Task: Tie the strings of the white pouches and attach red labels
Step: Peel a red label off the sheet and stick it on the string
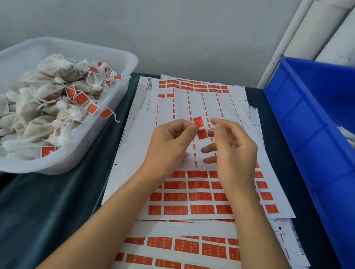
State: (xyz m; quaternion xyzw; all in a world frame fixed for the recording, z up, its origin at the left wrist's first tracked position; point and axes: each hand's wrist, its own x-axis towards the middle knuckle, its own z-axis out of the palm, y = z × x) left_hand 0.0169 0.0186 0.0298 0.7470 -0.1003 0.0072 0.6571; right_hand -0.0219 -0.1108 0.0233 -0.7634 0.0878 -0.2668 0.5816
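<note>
We see a clear tub (pixel 123 59) at the left on a dark cloth (pixel 40 219), heaped with white pouches (pixel 48 112) whose strings carry red tags. A blue bin (pixel 311 131) stands at the right, with white material showing at its far right edge. Between them lie stacked label sheets (pixel 189 198); the top sheet is stripped through its middle, with full rows of red labels remaining near us and a few at its far end.

Above the stripped area, we hold one red label (pixel 200 127). Its long axis runs almost away from us, tilted slightly left at the far end. The left hand (pixel 169 142) pinches its left edge between thumb and forefinger, other fingers curled. The right hand (pixel 232 150) pinches at its right side, where a thin white string seems to cross; its lower fingers extend loosely over the sheet.

Gold print marks the labels; we cannot read it. Barcodes and small codes run along the sheet margins, also illegible.
</note>
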